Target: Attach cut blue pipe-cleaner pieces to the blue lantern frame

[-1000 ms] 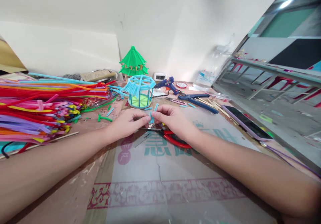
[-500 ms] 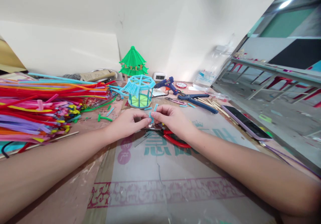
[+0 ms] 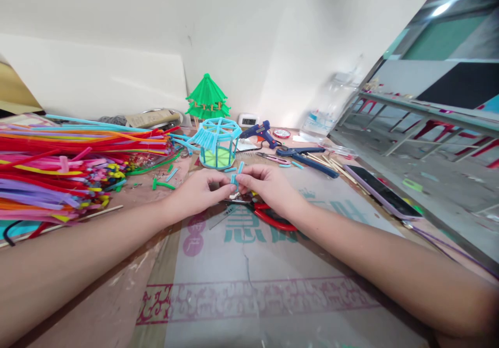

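Observation:
My left hand (image 3: 202,189) and my right hand (image 3: 263,184) meet in the middle of the table, fingertips pinched together on a short light-blue pipe cleaner piece (image 3: 235,180). The piece stands roughly upright between the thumbs and forefingers. Just behind the hands stands a small light-blue pavilion model (image 3: 217,143) made of the same material, with a green pavilion model (image 3: 207,97) further back. Red-handled pliers (image 3: 268,215) lie on the table under my right wrist.
A large heap of coloured pipe cleaners (image 3: 58,166) fills the left. A blue glue gun (image 3: 260,132), blue scissors (image 3: 307,157), wooden sticks (image 3: 331,162) and a phone (image 3: 380,192) lie to the right. Cut blue and green bits (image 3: 163,182) are scattered about. White boards stand behind.
The hands stay pinched on the blue piece and have lifted very slightly; the view has shifted a little. Nothing else has moved.

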The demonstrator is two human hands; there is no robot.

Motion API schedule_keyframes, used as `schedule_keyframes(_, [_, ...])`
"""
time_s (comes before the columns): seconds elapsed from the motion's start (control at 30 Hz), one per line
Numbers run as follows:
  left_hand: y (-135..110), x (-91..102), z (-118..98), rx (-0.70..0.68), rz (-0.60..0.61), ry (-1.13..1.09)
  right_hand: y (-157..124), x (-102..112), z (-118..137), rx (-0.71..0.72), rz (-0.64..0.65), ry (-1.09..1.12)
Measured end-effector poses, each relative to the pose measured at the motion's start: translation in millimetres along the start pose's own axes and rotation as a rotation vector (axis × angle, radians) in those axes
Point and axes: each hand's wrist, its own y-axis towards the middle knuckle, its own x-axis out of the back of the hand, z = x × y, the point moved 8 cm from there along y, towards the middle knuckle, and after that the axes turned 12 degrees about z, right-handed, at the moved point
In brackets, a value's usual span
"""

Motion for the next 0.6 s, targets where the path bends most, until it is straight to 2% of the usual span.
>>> schedule_keyframes(0.6, [-0.7, 3.2, -2.5, 0.035, -0.021, -0.02, 0.2, 1.6, -0.4, 0.02, -0.011, -0.003])
